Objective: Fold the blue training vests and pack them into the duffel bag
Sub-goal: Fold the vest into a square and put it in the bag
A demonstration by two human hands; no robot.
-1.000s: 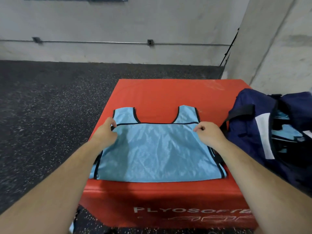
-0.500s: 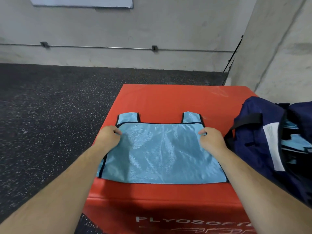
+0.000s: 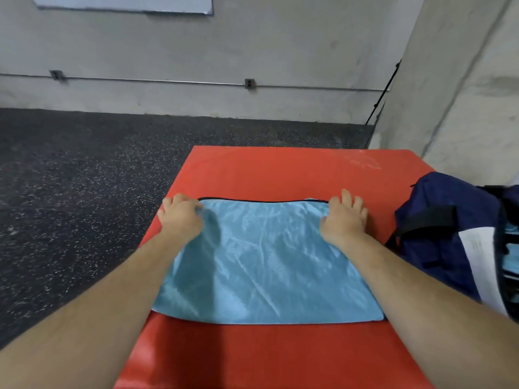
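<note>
Vest (image 3: 266, 262) far corners hide under left hand (image 3: 179, 217), curled gripping fabric, and right hand (image 3: 345, 217), pressing flat-fingered.

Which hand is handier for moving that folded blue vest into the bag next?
Right, probably: the right hand rests at the blue vest edge nearest the duffel bag, while the left hand is on the far side.

red padded box (image 3: 280, 169) — on speckled dark floor (image 3: 70, 178) | wall pipe (image 3: 154, 81) | pale panel (image 3: 126, 2), possibly a whiteboard
</note>
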